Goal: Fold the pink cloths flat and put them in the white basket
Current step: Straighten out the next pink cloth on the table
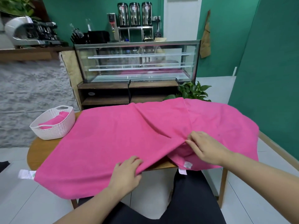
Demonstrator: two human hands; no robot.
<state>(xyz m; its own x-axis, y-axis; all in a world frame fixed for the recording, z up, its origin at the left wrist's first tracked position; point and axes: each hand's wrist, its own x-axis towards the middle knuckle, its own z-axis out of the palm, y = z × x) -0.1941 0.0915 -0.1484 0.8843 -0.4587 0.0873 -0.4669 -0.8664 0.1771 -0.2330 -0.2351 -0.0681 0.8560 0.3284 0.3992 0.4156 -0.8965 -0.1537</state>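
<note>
Pink cloth covering table, both hands pinching it, white basket left

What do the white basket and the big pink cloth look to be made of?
White basket: likely moulded plastic, matte, with rows of small perforations and cut-out handles.
Pink cloth: seemingly soft terry or microfibre towelling, with a fuzzy matte nap, soft creases, and sewn-in labels at its edges.

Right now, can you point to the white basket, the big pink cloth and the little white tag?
white plastic basket (48, 132): head view, front wall.
big pink cloth (100, 139): head view, flat middle on the table.
little white tag (187, 164): head view, tag's centre.
</note>
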